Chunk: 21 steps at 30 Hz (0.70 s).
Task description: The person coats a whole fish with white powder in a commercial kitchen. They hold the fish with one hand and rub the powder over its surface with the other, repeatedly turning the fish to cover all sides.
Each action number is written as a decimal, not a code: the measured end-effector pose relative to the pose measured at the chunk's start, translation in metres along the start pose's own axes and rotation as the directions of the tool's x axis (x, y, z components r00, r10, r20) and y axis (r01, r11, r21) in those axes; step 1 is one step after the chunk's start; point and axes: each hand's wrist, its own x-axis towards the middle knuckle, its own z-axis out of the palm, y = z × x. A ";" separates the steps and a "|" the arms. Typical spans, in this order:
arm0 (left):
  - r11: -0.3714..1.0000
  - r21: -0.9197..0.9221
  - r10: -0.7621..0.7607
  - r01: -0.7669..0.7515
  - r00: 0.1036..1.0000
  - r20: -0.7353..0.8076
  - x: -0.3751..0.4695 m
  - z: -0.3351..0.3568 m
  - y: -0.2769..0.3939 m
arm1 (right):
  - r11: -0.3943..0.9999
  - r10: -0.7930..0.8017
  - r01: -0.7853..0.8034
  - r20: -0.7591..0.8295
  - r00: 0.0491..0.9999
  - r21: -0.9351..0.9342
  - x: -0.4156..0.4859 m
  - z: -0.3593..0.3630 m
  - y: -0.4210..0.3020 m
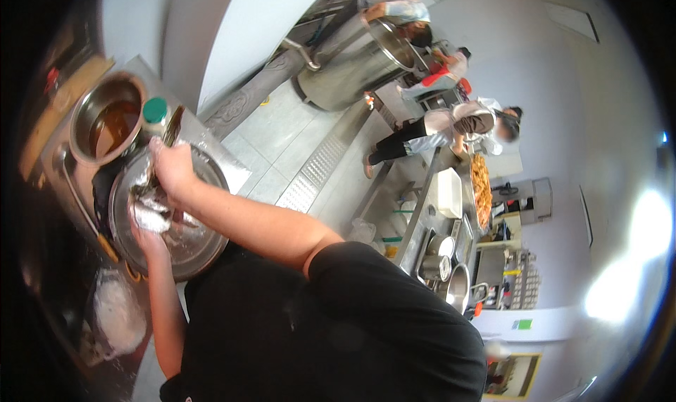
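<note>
Over a round metal basin, my right hand grips what looks like a whole fish near its dark tail, which points up past my fingers. My left hand is closed around the pale, shiny lower part of the fish. White powder or paste coats parts of the fish and my fingers. Some pale residue lies on the basin's floor. Beyond the basin stands a metal pot with brown liquid, beside a container with a green lid.
A ladle lies left of the basin, near a plastic bag of white contents. A wooden board is at far left. Co-workers stand across the tiled floor, one bending over a large steel vat. A steel counter holds pans.
</note>
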 end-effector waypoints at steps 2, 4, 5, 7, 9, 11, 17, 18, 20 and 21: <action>1.000 -0.002 0.030 -0.030 0.999 -0.015 -0.006 0.010 0.002 | 1.000 0.004 -0.005 -0.029 1.000 -0.009 0.001 -0.003 -0.002; 0.992 0.101 0.081 -0.075 0.995 -0.058 -0.017 0.023 0.010 | 1.000 -0.031 0.031 -0.041 0.999 0.003 0.002 -0.003 -0.002; 0.763 0.521 0.378 -0.382 0.918 0.120 -0.022 0.026 0.018 | 0.998 -0.053 0.054 -0.050 0.997 0.020 0.002 -0.002 -0.001; 0.746 0.501 0.424 -0.438 0.893 0.150 -0.036 0.031 0.024 | 0.996 -0.083 0.082 -0.041 0.996 -0.023 0.002 -0.002 0.004; 0.732 0.579 0.391 -0.360 0.917 0.075 -0.036 0.030 0.027 | 0.978 -0.190 0.183 -0.064 0.980 -0.100 0.004 0.000 0.006; 0.704 0.599 0.407 -0.382 0.908 0.101 -0.032 0.022 0.024 | 0.973 -0.194 0.181 -0.086 0.977 -0.142 0.005 0.001 0.006; 0.753 0.654 0.105 -0.074 0.994 -0.008 -0.019 -0.016 0.004 | 0.962 -0.262 0.260 -0.009 0.965 -0.081 -0.002 0.001 -0.006; 0.773 0.610 0.170 -0.172 0.984 0.062 -0.020 -0.018 0.004 | 0.967 -0.251 0.252 0.018 0.968 -0.047 -0.003 0.000 -0.008; 0.659 0.683 0.288 -0.314 0.945 0.157 -0.026 -0.015 0.005 | 0.970 -0.243 0.244 0.045 0.969 -0.016 -0.005 0.000 -0.010; 0.636 0.687 0.331 -0.352 0.928 0.169 -0.028 -0.011 0.008 | 0.969 -0.247 0.248 0.043 0.968 -0.019 -0.005 0.000 -0.010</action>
